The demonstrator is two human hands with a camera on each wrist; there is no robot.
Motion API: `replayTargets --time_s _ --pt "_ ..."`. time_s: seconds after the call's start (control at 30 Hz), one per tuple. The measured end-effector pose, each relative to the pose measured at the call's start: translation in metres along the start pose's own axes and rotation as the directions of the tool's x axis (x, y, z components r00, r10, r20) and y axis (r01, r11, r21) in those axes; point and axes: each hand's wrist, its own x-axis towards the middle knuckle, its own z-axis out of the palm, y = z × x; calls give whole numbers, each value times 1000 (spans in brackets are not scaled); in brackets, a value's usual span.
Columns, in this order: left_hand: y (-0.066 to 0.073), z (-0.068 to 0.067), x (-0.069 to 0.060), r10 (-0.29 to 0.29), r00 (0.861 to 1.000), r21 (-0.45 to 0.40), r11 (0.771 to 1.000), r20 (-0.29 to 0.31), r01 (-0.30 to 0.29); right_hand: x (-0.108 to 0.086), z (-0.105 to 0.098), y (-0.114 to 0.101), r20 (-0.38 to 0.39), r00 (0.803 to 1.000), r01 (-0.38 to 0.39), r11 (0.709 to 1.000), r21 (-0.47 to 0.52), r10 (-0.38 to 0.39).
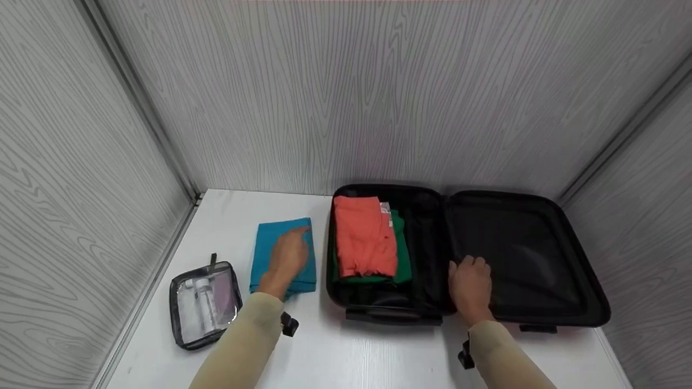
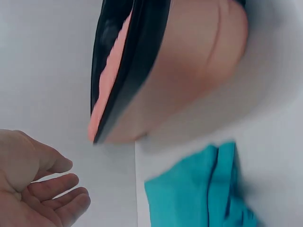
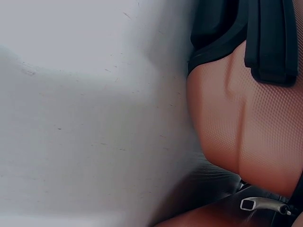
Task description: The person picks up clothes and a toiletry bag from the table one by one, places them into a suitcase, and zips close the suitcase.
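My left hand point(image 1: 289, 251) hovers over a folded blue cloth point(image 1: 265, 248). The left wrist view shows that hand point(image 2: 38, 179) with loosely bent fingers and nothing in them; the cloth point(image 2: 184, 189) lies apart from it. To its right an open suitcase point(image 1: 384, 302) holds a folded orange-red garment point(image 1: 365, 232) on top of a green one point(image 1: 401, 248). My right hand point(image 1: 470, 286) rests at the suitcase's middle edge, beside the black-lined lid point(image 1: 524, 254). Its fingertips are hidden there. In the right wrist view hardly any of this hand shows beside the suitcase's pinkish-orange shell point(image 3: 227, 113).
A clear zip pouch point(image 1: 205, 305) with a bottle inside lies at the table's left. Wood-grain panels point(image 1: 324, 97) stand behind and at both sides. A black handle point(image 3: 272, 42) projects from the suitcase's front, and a metal piece point(image 3: 265, 205) shows near the hinge.
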Motion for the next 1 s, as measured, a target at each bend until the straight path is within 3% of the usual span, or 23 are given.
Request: replayTargets --time_s 0.27,0.6,0.7,0.9,1.0 --pt "-40 -23 0 -150 988 8 989 24 150 -1 2 -1 5 1000 -29 1000 12 29" --pt "-74 -19 -6 -265 961 154 956 85 250 -2 5 0 -93 995 34 999 -7 -34" --pt "-79 -16 -7 -305 945 177 943 119 282 -2 5 0 -103 993 48 999 -12 -49" --pt "-84 -7 -7 -401 894 193 911 199 366 -1 5 0 -77 997 32 999 -12 -32" --pt "-86 -3 -9 -422 880 190 903 217 386 -1 4 0 -66 998 24 1000 -14 -25"
